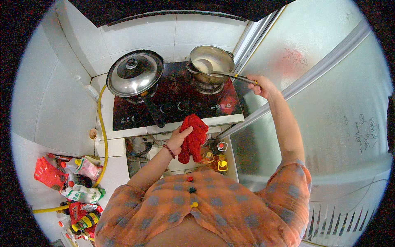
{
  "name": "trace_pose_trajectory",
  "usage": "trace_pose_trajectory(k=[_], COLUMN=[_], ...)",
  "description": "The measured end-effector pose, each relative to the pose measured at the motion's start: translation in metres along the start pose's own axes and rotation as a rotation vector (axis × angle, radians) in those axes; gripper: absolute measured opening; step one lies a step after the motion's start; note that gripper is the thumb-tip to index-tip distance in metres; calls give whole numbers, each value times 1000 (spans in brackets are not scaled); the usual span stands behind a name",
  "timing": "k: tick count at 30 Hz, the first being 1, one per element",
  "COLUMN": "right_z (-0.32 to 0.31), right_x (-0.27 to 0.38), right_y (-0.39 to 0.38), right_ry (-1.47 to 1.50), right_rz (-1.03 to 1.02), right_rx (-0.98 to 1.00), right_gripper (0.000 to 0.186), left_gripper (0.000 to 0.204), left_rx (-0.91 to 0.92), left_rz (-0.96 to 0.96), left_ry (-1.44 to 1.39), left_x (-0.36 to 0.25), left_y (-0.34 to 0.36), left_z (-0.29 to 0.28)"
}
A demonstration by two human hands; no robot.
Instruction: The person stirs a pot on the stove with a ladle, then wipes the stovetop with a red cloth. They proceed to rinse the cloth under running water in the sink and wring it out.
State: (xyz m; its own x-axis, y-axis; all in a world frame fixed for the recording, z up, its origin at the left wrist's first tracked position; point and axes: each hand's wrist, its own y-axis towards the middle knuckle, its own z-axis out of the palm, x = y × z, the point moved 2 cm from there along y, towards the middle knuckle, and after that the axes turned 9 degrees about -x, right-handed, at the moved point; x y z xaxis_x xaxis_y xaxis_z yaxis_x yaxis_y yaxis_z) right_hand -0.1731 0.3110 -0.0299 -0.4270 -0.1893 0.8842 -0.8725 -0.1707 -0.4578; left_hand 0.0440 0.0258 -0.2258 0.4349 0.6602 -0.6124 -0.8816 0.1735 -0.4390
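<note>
Listing left to right, we have: one lidded pan (135, 75) on the black cooktop (175, 87); our left hand (177, 140) clasping one red cloth (192, 140); one steel pot (222, 62); one ladle (226, 74), dipped therein, gripped in our right hand (261, 85)

Bright, soft light fills the scene, leaving the white tiled wall (140, 35) pale; the frosted glass panels (329, 123) at right look milky. Highlights streak the domed silver metal lid (140, 78), and the glossy black glass cooktop (175, 88) carries a reddish sheen at its right. The black overhanging hood (173, 8) at the far edge is nearly featureless. The crumpled red cloth (192, 138) looks fairly crisp; coloured speckle grains the dark areas. Straight edges bow toward the blacked-out rim.
</note>
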Motion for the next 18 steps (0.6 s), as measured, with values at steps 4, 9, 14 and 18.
trace_pose_trajectory(k=[4,9,14,18], right_z=[1,-8,8,41], right_x=[1,-4,-18,-24], right_y=[-27,-22,-13,-6], right_ry=[-170,-589,-1103,-1165], right_rz=[-276,-644,-913,-785], right_rx=[-153,-385,-605,-557], right_gripper=[36,35,38,39], left_gripper=[40,41,41,43], left_rx=[55,43,42,49], left_rz=[3,2,1,-4], left_ry=[-9,6,37,10], left_x=[2,3,0,9], left_y=[4,8,3,7], left_z=[-2,7,10,-5])
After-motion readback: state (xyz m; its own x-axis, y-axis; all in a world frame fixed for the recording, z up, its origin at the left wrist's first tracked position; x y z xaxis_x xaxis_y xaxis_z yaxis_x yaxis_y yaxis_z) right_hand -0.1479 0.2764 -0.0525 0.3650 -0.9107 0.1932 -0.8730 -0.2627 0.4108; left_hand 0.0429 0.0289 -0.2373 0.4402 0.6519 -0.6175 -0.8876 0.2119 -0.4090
